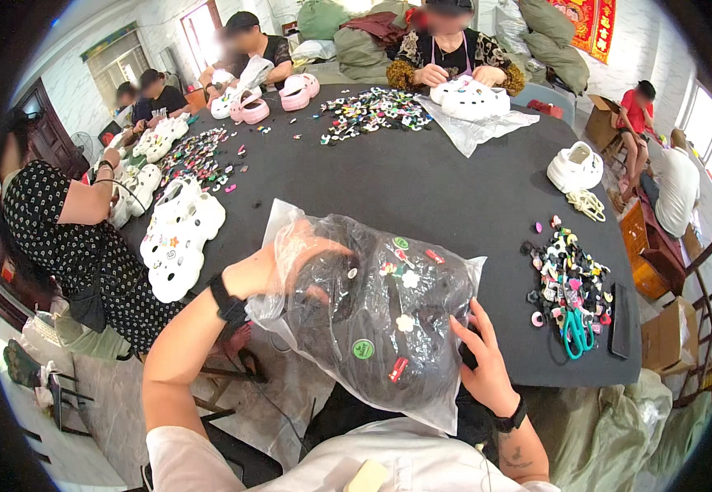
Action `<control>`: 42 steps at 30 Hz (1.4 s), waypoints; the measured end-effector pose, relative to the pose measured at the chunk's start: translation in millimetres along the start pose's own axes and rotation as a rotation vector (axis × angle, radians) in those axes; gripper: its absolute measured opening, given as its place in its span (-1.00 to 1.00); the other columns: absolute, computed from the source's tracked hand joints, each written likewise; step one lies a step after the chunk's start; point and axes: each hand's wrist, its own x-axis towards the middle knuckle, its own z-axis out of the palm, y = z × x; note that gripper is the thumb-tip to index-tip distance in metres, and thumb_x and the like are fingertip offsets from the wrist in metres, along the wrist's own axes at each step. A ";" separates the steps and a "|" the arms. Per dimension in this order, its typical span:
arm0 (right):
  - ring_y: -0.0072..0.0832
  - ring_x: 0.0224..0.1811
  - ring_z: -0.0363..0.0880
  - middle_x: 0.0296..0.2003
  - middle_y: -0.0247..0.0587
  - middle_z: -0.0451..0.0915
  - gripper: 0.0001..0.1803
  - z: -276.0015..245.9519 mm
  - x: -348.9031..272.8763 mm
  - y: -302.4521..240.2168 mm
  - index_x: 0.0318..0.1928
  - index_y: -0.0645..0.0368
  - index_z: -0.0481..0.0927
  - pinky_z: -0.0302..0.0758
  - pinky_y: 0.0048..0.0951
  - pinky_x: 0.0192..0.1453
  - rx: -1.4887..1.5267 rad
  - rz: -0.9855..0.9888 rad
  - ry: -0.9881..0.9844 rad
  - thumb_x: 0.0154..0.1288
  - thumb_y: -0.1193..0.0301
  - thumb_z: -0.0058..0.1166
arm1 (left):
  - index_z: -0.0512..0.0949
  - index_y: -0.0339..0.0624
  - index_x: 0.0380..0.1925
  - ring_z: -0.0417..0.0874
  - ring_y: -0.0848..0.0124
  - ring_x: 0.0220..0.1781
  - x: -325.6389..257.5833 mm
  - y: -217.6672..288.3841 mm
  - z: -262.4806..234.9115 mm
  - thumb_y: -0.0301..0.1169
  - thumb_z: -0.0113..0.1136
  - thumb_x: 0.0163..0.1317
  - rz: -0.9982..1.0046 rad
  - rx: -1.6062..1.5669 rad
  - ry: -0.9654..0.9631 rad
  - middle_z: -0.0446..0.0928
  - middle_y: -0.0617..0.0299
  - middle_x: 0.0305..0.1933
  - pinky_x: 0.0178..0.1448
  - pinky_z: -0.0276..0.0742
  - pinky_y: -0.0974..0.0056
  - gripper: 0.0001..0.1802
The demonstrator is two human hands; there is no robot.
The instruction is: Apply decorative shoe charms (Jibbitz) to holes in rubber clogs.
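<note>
In front of me is a clear plastic bag with a pair of black clogs inside, dotted with small charms such as a white flower, green discs and red pieces. My left hand reaches through the bag's mouth, its fingers curled at the near-left end of the clogs. The film blurs part of that grip. On the bag's right side my right hand grips the bag and the clogs' end from outside, fingers bent over the film and thumb below.
A charm pile, teal-handled scissors and a dark phone-like slab lie right on the black table. White clogs sit left, another white pair far right. Several people work around the table; one in a dotted dress stands left.
</note>
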 end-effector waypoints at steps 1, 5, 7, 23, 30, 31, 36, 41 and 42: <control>0.01 0.42 0.21 0.47 0.07 0.04 -0.09 2.1 -0.1 1.6 0.31 -0.05 0.44 0.26 -0.16 0.44 0.012 -0.001 0.025 -0.17 0.82 0.13 | 0.48 0.07 0.17 0.48 0.09 0.02 5.1 -0.4 -1.9 0.03 0.56 -0.25 -0.058 0.082 -0.105 0.57 0.14 0.07 0.11 0.32 0.05 -0.12; -0.05 0.36 0.34 0.44 0.04 0.12 -0.25 7.4 0.7 -0.4 0.14 0.04 0.57 0.41 -0.19 0.34 0.030 0.002 0.080 -0.17 0.83 0.13 | 0.54 0.00 0.04 0.49 0.04 -0.02 0.4 -15.8 12.9 -0.03 0.51 -0.14 -0.056 0.126 -0.042 0.58 0.09 -0.05 0.05 0.40 0.04 -0.30; -0.05 0.35 0.35 0.42 0.05 0.17 -0.37 10.1 -0.5 1.1 0.02 0.09 0.59 0.42 -0.18 0.32 0.051 0.003 0.119 -0.15 0.81 0.15 | 0.54 0.00 0.03 0.49 0.03 -0.03 -1.2 -13.2 14.1 -0.05 0.50 -0.14 -0.096 0.125 -0.056 0.58 0.08 -0.05 0.05 0.41 0.05 -0.32; -0.46 0.09 0.63 -0.08 -0.44 0.71 -0.78 -38.3 -11.4 -6.5 -0.49 0.09 0.43 0.19 -0.05 0.40 -0.478 -0.428 0.193 0.09 0.59 0.24 | 0.62 -0.07 -0.21 0.55 0.27 -0.25 -67.0 30.2 -47.9 -0.40 0.50 -0.10 0.058 0.202 0.326 0.64 0.26 -0.19 -0.04 0.27 0.18 -0.62; -0.44 -0.11 0.69 -0.23 -0.42 0.70 -0.76 -84.4 -35.1 -16.5 -0.31 0.11 0.57 0.08 -0.15 0.45 -0.654 -0.568 0.367 -0.01 0.65 0.26 | 0.66 -0.07 -0.28 0.37 0.25 -0.16 -101.0 36.5 -71.4 -0.37 0.60 -0.30 -0.187 0.164 0.450 0.64 0.33 -0.30 -0.09 0.29 0.22 -0.54; -0.36 -0.17 0.67 -0.30 -0.35 0.66 -0.75 -88.3 -47.0 -6.9 -0.26 0.14 0.55 0.04 -0.12 0.48 -0.614 -0.403 0.388 0.02 0.64 0.24 | 0.66 -0.07 -0.28 0.37 0.25 -0.16 -106.9 31.1 -71.4 -0.37 0.60 -0.30 -0.184 0.157 0.455 0.64 0.33 -0.30 -0.09 0.29 0.22 -0.54; -0.27 -0.24 0.61 -0.39 -0.19 0.58 -0.78 -132.8 -70.2 33.3 -0.31 0.22 0.43 0.17 0.00 0.43 -0.602 -0.256 0.637 0.11 0.68 0.20 | 0.66 -0.09 -0.32 0.41 0.28 -0.26 -140.4 7.1 -73.8 -0.39 0.47 -0.17 -0.300 0.242 0.567 0.66 0.29 -0.29 -0.04 0.26 0.23 -0.68; -0.03 0.25 0.39 0.16 0.03 0.46 -0.49 -104.3 -48.2 2.2 -0.08 0.20 0.38 0.21 -0.09 0.42 -0.178 -0.049 0.454 -0.01 0.56 0.40 | 0.65 -0.07 -0.32 0.48 0.32 -0.23 -132.0 5.5 -70.3 -0.47 0.42 -0.18 -0.224 0.359 0.555 0.68 0.28 -0.27 -0.04 0.25 0.24 -0.69; 0.02 0.35 0.28 0.28 0.08 0.36 -0.32 -94.3 -39.9 -4.9 0.05 0.20 0.41 0.18 -0.08 0.43 -0.139 -0.064 0.331 -0.08 0.38 0.51 | 0.65 -0.08 -0.32 0.51 0.34 -0.21 -128.4 8.3 -69.6 -0.50 0.40 -0.18 -0.213 0.357 0.514 0.68 0.27 -0.26 -0.03 0.24 0.25 -0.69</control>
